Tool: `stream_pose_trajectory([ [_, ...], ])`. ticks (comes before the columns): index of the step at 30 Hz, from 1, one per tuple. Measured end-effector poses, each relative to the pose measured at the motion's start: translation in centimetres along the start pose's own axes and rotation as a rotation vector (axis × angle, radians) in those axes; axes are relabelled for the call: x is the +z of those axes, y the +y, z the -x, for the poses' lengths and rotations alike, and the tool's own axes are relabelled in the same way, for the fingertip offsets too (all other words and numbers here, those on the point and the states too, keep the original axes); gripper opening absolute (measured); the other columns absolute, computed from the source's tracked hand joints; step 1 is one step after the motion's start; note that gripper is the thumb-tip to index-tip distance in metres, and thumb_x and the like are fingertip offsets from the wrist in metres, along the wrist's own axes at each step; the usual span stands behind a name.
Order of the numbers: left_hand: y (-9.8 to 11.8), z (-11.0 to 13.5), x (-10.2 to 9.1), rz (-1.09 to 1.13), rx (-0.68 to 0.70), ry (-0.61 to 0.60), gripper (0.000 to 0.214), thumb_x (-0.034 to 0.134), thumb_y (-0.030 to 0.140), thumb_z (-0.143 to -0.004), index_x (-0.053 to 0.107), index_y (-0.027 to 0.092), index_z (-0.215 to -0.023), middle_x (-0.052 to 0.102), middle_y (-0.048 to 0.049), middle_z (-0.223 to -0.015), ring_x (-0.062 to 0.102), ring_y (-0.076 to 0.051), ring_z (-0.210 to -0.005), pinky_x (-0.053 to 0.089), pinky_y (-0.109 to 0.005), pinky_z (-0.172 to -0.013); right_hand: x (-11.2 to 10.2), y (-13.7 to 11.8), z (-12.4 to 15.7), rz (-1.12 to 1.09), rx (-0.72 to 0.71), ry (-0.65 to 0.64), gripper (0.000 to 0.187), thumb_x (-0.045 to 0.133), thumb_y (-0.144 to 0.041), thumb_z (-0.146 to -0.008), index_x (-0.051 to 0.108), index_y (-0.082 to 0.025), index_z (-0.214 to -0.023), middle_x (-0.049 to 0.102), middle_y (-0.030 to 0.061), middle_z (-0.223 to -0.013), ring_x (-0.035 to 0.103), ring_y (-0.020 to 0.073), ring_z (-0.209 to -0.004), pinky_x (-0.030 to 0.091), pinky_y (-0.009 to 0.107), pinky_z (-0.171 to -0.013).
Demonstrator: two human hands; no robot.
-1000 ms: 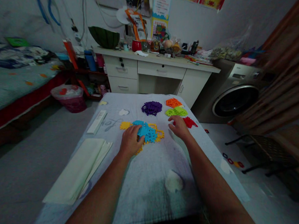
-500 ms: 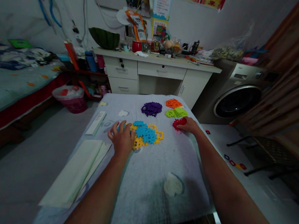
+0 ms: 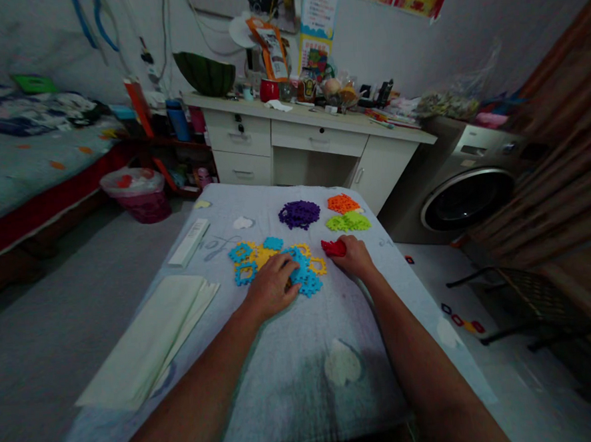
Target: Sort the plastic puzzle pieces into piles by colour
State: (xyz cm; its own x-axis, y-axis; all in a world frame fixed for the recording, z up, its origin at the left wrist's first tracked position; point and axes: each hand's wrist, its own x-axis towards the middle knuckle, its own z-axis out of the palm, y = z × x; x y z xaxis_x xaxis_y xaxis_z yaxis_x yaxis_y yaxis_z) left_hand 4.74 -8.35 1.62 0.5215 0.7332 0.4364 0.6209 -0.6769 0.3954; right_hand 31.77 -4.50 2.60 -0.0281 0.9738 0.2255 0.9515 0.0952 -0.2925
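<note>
In the head view my left hand (image 3: 273, 284) lies over a spread of interlocking plastic pieces. Its fingers are bent and apart from the thumb, with the fingertips touching the blue pieces (image 3: 309, 283). Yellow pieces (image 3: 263, 255) show beneath and around the blue ones, and a few blue frame-shaped pieces sit at the left end. Just right of this spread, my right hand (image 3: 354, 256) is closed on red plastic pieces (image 3: 333, 248), held together in its fingers; how many is hidden.
Farther back on the cloth-covered table (image 3: 295, 381) are piles of purple pieces (image 3: 300, 215), orange pieces (image 3: 343, 203) and lime-green pieces (image 3: 348, 221). At left lie a white box (image 3: 189, 243) and folded pale sheets (image 3: 147, 340). A desk (image 3: 315, 136) stands beyond.
My left hand has moved right across the pieces, uncovering the left end; the blue pieces have shifted right and nearer. My right hand has brought the red pieces left, off their earlier spot.
</note>
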Motion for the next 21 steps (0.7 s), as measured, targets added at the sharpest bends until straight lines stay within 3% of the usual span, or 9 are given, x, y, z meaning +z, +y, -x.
stream_pose_trajectory([
  [5, 1.6, 0.0, -0.5, 0.076, 0.067, -0.059, 0.023, 0.062, 0.034, -0.083, 0.062, 0.021, -0.102, 0.063, -0.0090, -0.106, 0.057, -0.026, -0.101, 0.047, -0.041, -0.092, 0.1, -1.7, -0.6, -0.167, 0.029, 0.026, 0.033, 0.071, -0.037, -0.070, 0.061, -0.019, -0.096, 0.061, 0.0027, -0.091, 0.054, 0.0183, -0.082, 0.042, 0.030, -0.076],
  [9, 1.7, 0.0, -0.7, 0.090, 0.046, -0.042, 0.017, 0.056, 0.036, -0.089, 0.062, 0.021, -0.081, 0.063, -0.0051, -0.083, 0.058, -0.021, -0.082, 0.047, -0.036, -0.078, -0.5, -5.0, -1.7, -0.332, -0.038, 0.017, 0.033, 0.072, -0.036, -0.070, 0.059, -0.018, -0.094, 0.059, 0.0006, -0.085, 0.053, 0.0165, -0.075, 0.041, 0.027, -0.070],
  [12, 0.8, 0.0, -1.2, 0.058, -0.088, 0.119, 0.024, 0.049, 0.034, -0.092, 0.059, 0.022, -0.074, 0.061, -0.0042, -0.075, 0.058, -0.021, -0.077, 0.046, -0.036, -0.076, -0.8, -8.1, -2.2, -0.425, -0.149, -0.038, 0.036, 0.073, -0.032, -0.069, 0.059, -0.019, -0.098, 0.061, -0.0001, -0.087, 0.055, 0.0164, -0.077, 0.042, 0.027, -0.072],
  [16, -1.0, 0.2, -1.9, -0.022, -0.344, 0.439, 0.019, 0.047, 0.033, -0.092, 0.061, 0.021, -0.088, 0.063, -0.0071, -0.093, 0.059, -0.025, -0.097, 0.044, -0.042, -0.090, -0.5, -11.3, -2.0, -0.484, -0.234, -0.159, 0.044, 0.075, -0.031, -0.070, 0.059, -0.021, -0.110, 0.066, 0.0018, -0.097, 0.060, 0.0172, -0.083, 0.047, 0.030, -0.076],
  [19, -2.4, 0.4, -2.0, -0.016, -0.477, 0.587, 0.021, 0.044, 0.031, -0.093, 0.060, 0.022, -0.104, 0.061, -0.0085, -0.111, 0.054, -0.026, -0.113, 0.039, -0.045, -0.102, -0.2, -11.9, -1.7, -0.549, -0.247, -0.219, 0.054, 0.076, -0.029, -0.070, 0.056, -0.021, -0.120, 0.065, 0.0072, -0.113, 0.063, 0.0197, -0.094, 0.050, 0.034, -0.083],
  [21, -3.1, 0.4, -1.7, 0.032, -0.512, 0.615, 0.025, 0.040, 0.032, -0.095, 0.058, 0.022, -0.109, 0.060, -0.0089, -0.116, 0.053, -0.025, -0.116, 0.039, -0.043, -0.104, -0.1, -11.7, -1.5, -0.585, -0.247, -0.231, 0.053, 0.075, -0.028, -0.072, 0.055, -0.021, -0.121, 0.064, 0.0091, -0.117, 0.063, 0.0209, -0.100, 0.051, 0.036, -0.086],
])
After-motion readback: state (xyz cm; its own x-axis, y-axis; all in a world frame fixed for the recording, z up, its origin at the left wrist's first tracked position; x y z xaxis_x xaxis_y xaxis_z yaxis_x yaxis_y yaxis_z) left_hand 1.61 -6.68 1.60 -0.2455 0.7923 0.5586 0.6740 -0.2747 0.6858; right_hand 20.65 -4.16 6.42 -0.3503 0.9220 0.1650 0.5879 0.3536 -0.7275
